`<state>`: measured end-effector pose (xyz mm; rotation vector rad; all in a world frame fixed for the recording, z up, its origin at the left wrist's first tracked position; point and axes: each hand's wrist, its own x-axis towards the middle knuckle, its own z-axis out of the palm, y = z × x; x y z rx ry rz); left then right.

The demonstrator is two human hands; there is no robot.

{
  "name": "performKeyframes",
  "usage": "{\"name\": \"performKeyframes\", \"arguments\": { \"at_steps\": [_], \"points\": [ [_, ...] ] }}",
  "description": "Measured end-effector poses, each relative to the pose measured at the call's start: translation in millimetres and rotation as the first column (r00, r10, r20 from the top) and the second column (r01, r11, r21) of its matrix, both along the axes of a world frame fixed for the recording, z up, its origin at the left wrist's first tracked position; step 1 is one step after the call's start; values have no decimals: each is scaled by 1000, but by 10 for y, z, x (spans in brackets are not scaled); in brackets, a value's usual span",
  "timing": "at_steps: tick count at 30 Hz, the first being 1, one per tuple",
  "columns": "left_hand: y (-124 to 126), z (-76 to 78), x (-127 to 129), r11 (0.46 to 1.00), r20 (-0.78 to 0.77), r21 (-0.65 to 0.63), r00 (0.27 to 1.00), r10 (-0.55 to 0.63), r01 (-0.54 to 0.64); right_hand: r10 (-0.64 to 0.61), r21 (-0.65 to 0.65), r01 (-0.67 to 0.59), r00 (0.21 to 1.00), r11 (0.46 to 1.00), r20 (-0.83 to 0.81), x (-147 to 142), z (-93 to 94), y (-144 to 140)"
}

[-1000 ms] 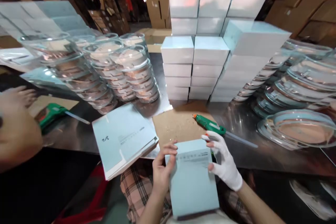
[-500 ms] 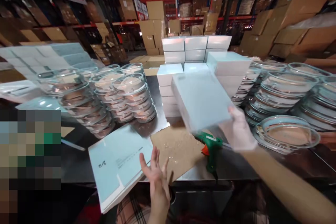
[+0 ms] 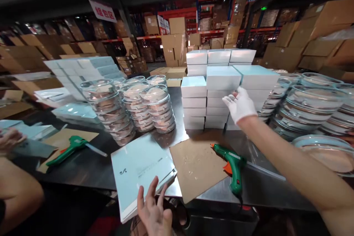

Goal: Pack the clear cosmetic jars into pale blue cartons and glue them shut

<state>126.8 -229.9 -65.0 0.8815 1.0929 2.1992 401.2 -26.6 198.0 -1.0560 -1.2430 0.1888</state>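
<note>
My left hand (image 3: pixel 155 210) is bare, its fingers spread over the near edge of a pile of flat light-blue cartons (image 3: pixel 135 169), holding nothing. In a white glove, my right hand (image 3: pixel 242 106) has its fingers apart just in front of the stacked white-and-blue boxes (image 3: pixel 193 102). Just above and behind it, a light-blue-topped box (image 3: pixel 223 80) rests on the middle front stack; whether the fingertips touch the stack I cannot tell. Below lies a green glue gun (image 3: pixel 235 164) with an orange trigger, its nozzle over a brown cardboard sheet (image 3: pixel 196 171).
Glass dishes stand in tall stacks at left (image 3: pixel 157 110) and right (image 3: pixel 309 107). At far left, a co-worker's hand (image 3: pixel 12 140) holds a light-blue carton, near a second green glue gun (image 3: pixel 69 149). White-and-blue boxes (image 3: pixel 85 72) are piled behind.
The box that my right hand held now sits on the middle front stack, and the hand has let go. My left hand has moved slightly down and left. The view has shifted left.
</note>
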Motion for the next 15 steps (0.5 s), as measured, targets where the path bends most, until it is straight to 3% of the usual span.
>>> {"name": "performKeyframes", "arguments": {
  "at_steps": [2, 3, 5, 6, 7, 8, 10, 12, 13, 15],
  "points": [
    [-52, 79, -14, 998, -54, 67, 999, 0, 3, -121, 72, 109, 972, 991, 203, -56, 32, -75],
    [-84, 125, -5, 996, -79, 91, 997, -4, 11, -219, 143, 176, 896, 974, 385, -75, 101, -71],
    [-143, 219, 3, 995, -135, 99, 991, -19, 33, -365, 263, 254, 584, 931, 725, -79, 289, 28],
    [-160, 264, -20, 996, -172, 83, 985, -14, 29, -372, 271, 278, 429, 921, 823, -65, 383, 114],
    [-161, 306, -75, 998, -220, 59, 975, 11, 2, -349, 249, 313, 321, 917, 881, -41, 465, 215],
    [-139, 346, -170, 998, -278, 31, 958, 66, -59, -313, 208, 359, 264, 910, 912, -12, 530, 318],
    [-16, 419, -475, 964, -438, -60, 874, 209, -260, -266, 136, 438, 252, 889, 930, 47, 607, 493],
    [193, 480, -886, 842, -634, -218, 728, 262, -493, -262, 119, 445, 275, 887, 925, 88, 609, 564],
    [308, 501, -1097, 762, -715, -324, 672, 191, -561, -275, 132, 430, 288, 893, 917, 95, 578, 541],
    [504, 518, -1463, 557, -741, -566, 672, -19, -608, -333, 200, 375, 332, 905, 883, 81, 420, 347]
  ]
}}
